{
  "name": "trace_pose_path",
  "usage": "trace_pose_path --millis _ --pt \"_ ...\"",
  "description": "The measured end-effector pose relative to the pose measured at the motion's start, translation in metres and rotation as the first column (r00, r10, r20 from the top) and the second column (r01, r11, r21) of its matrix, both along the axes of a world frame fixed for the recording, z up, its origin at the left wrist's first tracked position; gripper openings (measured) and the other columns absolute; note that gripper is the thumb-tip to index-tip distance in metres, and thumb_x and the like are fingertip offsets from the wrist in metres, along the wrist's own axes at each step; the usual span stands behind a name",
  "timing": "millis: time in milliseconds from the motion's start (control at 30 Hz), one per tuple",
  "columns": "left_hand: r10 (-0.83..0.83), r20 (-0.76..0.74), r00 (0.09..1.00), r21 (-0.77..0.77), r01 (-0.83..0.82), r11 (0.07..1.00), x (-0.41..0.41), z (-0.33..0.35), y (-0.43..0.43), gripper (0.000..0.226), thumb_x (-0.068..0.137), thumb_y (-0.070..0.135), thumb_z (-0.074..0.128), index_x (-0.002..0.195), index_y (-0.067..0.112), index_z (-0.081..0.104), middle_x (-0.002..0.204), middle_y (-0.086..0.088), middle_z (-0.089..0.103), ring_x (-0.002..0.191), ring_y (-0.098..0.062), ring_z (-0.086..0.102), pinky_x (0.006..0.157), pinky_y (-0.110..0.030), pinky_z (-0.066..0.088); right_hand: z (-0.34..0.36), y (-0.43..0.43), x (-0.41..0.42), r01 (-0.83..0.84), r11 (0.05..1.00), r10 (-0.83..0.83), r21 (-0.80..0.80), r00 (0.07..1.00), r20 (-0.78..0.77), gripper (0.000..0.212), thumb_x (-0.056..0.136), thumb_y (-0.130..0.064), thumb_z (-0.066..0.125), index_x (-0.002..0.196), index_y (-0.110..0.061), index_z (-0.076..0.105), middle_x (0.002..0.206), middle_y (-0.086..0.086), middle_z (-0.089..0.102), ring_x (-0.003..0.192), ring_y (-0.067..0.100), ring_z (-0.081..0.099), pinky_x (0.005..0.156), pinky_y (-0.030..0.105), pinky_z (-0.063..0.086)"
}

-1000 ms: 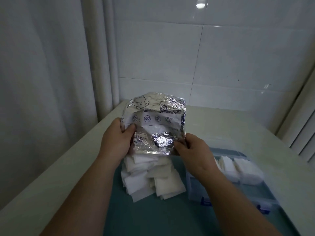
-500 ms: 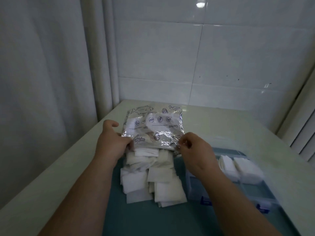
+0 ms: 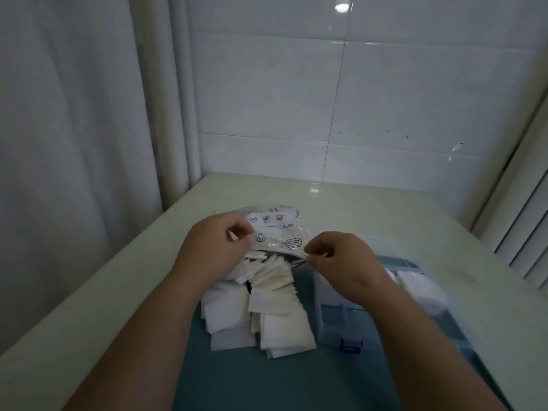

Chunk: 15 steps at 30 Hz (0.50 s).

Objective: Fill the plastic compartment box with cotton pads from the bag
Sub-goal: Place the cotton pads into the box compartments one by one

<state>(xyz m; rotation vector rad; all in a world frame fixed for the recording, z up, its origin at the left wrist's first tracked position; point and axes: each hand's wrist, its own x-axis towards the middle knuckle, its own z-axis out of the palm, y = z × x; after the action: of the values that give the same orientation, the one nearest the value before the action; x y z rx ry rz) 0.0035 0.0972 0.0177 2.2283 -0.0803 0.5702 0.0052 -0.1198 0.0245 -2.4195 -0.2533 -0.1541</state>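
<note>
A silver foil bag [image 3: 274, 229] with shell drawings lies low over the table, its open mouth facing me. White square cotton pads [image 3: 261, 307] spill from it in a heap onto the teal mat [image 3: 267, 381]. My left hand [image 3: 213, 247] pinches the bag's left edge near the mouth. My right hand [image 3: 338, 256] pinches the mouth's right corner between thumb and fingers. To the right stands the clear plastic compartment box [image 3: 350, 324] with a blue latch [image 3: 350, 346]. Its far compartments hold white pads [image 3: 418, 289]; my right forearm hides part of it.
The pale table [image 3: 355, 203] reaches to a white tiled wall behind. A curtain [image 3: 74, 143] hangs along the left side, and slatted blinds [image 3: 527, 232] close off the right. The table's left edge runs diagonally toward me.
The bag has come down from upright in the air to lying nearly flat on the table. More pads have slid out, so the heap stretches further toward me. Both hands followed it down.
</note>
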Motion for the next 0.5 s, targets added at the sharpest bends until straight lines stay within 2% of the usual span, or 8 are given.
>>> trace_pose_path --millis 100,200,267,333,400,500 --pt "-0.18 -0.081 0.98 0.108 0.188 0.976 -0.008 0.002 -0.007 0.012 0.077 0.022 0.076 0.075 0.033 0.072 0.068 0.017 0.066 0.062 0.0 0.057 0.059 -0.015 0.042 0.007 -0.006 -0.004 -0.108 0.989 0.104 -0.099 0.994 -0.044 0.012 0.087 -0.022 0.065 0.095 -0.029 0.071 0.088 -0.014 0.065 0.072 -0.001 0.054 0.059 0.01 0.037" --pt "-0.265 -0.146 0.953 0.222 0.293 0.93 -0.014 0.005 -0.011 0.005 0.075 0.03 0.078 0.075 0.031 0.073 0.069 0.017 0.066 0.068 0.004 0.059 0.061 -0.014 0.043 0.009 -0.007 -0.007 -0.179 0.973 0.164 -0.148 0.981 -0.105 0.012 0.084 -0.023 0.069 0.092 -0.031 0.073 0.088 -0.016 0.066 0.071 -0.002 0.055 0.059 0.01 0.038" --pt "-0.3 -0.188 0.935 0.318 0.347 0.882 -0.019 0.007 -0.015 0.011 0.073 0.039 0.079 0.076 0.032 0.071 0.07 0.017 0.064 0.069 0.003 0.058 0.062 -0.016 0.044 0.009 -0.006 -0.008 -0.233 0.957 0.209 -0.171 0.966 -0.151 0.012 0.08 -0.022 0.072 0.089 -0.031 0.074 0.083 -0.017 0.066 0.065 -0.005 0.055 0.056 0.008 0.037" --pt "-0.31 -0.256 0.916 0.445 0.396 0.804 -0.023 0.01 -0.021 0.022 0.067 0.049 0.079 0.077 0.034 0.067 0.073 0.016 0.061 0.071 0.0 0.056 0.065 -0.022 0.046 0.01 -0.005 -0.011 -0.288 0.937 0.25 -0.2 0.948 -0.195 0.013 0.077 -0.022 0.076 0.087 -0.029 0.076 0.078 -0.017 0.066 0.062 -0.005 0.056 0.053 0.006 0.037" --pt "-0.281 -0.329 0.902 0.564 0.426 0.708 -0.029 0.011 -0.028 0.038 0.059 0.059 0.077 0.08 0.034 0.059 0.078 0.014 0.056 0.074 -0.001 0.052 0.068 -0.028 0.048 0.012 -0.005 -0.012 -0.33 0.912 0.281 -0.245 0.935 -0.215 0.015 0.075 -0.022 0.077 0.089 -0.028 0.076 0.078 -0.017 0.066 0.069 -0.003 0.059 0.057 0.009 0.04" --pt "-0.216 -0.387 0.897 0.679 0.435 0.591 -0.034 0.01 -0.035 0.053 0.053 0.065 0.078 0.086 0.033 0.052 0.083 0.014 0.051 0.076 -0.005 0.048 0.066 -0.031 0.044 0.015 -0.005 -0.014 -0.349 0.889 0.292 -0.296 0.931 -0.22 0.016 0.075 -0.025 0.077 0.091 -0.027 0.076 0.077 -0.017 0.063 0.071 0.0 0.058 0.06 0.013 0.04"
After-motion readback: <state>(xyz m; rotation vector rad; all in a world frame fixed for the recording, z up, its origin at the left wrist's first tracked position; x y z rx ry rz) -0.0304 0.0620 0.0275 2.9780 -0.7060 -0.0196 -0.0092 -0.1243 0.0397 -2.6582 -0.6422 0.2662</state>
